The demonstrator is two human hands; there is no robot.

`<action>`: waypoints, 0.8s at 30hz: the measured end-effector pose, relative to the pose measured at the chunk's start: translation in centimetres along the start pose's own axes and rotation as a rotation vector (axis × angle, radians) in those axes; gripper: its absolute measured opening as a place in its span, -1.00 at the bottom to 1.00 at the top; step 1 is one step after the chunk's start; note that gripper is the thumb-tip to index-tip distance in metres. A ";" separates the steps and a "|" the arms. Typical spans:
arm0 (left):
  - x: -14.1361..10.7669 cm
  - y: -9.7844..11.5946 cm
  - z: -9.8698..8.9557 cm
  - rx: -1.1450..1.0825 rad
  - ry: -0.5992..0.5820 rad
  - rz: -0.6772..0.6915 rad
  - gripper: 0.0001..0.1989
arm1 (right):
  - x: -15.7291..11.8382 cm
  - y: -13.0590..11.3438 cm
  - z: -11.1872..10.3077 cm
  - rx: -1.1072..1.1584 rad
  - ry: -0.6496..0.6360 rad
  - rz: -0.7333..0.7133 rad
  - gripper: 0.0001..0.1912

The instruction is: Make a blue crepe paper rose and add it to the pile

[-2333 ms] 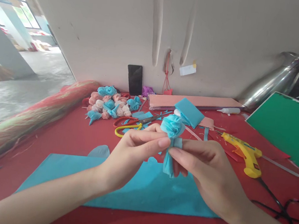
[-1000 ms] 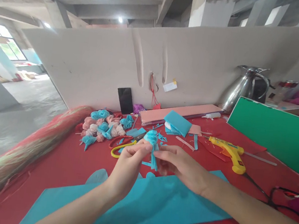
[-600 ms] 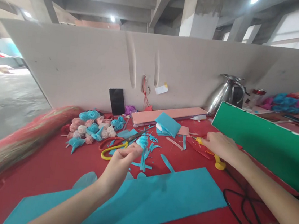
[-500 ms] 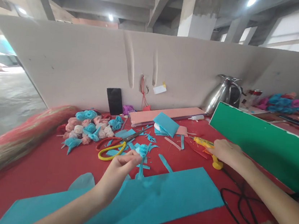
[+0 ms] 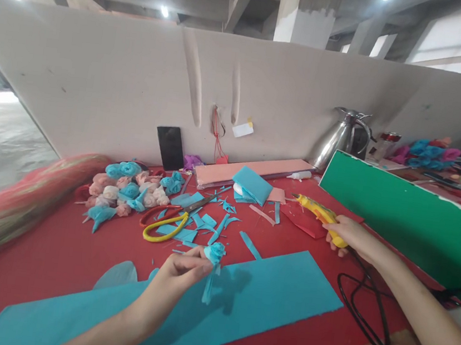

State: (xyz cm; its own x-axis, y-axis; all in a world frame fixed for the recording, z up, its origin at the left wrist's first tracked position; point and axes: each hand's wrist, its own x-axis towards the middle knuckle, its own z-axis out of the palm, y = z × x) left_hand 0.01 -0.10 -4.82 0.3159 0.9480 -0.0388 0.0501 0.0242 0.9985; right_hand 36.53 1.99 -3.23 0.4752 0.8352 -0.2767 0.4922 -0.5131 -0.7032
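Between the thumb and fingers of my left hand [image 5: 185, 268] is a small blue crepe-paper flower [image 5: 214, 253], its bloom up and its tail hanging down. It is held above a long blue paper sheet [image 5: 276, 281]. My right hand [image 5: 344, 234] is wrapped around the handle of a yellow hot glue gun [image 5: 318, 210], whose nozzle points left and away from me. A black cord [image 5: 363, 323] trails from the gun. Scissors [image 5: 174, 221] with red and yellow handles lie among blue paper scraps [image 5: 207, 223] beyond my left hand.
Blue, pink and white paper flowers [image 5: 128, 188] are heaped at the left, beside a plastic-wrapped bundle [image 5: 29, 204]. Folded blue paper [image 5: 253, 183] and a pink strip pack [image 5: 251, 172] lie at the back. A green board [image 5: 402, 210] and metal jug [image 5: 342, 136] stand right; a phone [image 5: 169, 148] leans left.
The glue gun has been lifted and tilted, with my right hand now gripping its handle. My left hand has brought the flower lower and closer, over the blue sheet. The view has shifted slightly.
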 end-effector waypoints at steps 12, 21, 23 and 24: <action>0.3 0.7 0.5 -0.122 -0.066 -0.065 -0.65 | -5.5 -3.5 1.3 0.292 0.068 -0.466 -0.82; 0.6 0.2 0.3 -0.256 -0.111 -0.132 -0.66 | -9.7 -5.2 5.8 -0.065 0.311 -0.604 -0.60; 0.7 0.0 0.2 -0.280 -0.140 -0.130 -0.64 | -10.1 -4.2 6.8 -0.137 0.365 -0.633 -0.56; 0.8 -0.1 0.2 -0.292 -0.148 -0.124 -0.63 | -10.2 -3.5 7.1 -0.162 0.380 -0.634 -0.55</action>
State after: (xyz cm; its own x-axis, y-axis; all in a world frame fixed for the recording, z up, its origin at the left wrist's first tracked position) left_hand 0.45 0.57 -4.92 0.4594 0.8764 -0.1444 -0.1700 0.2463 0.9542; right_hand 24.76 -3.33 -2.60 0.2697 0.8696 0.4137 0.8419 -0.0044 -0.5395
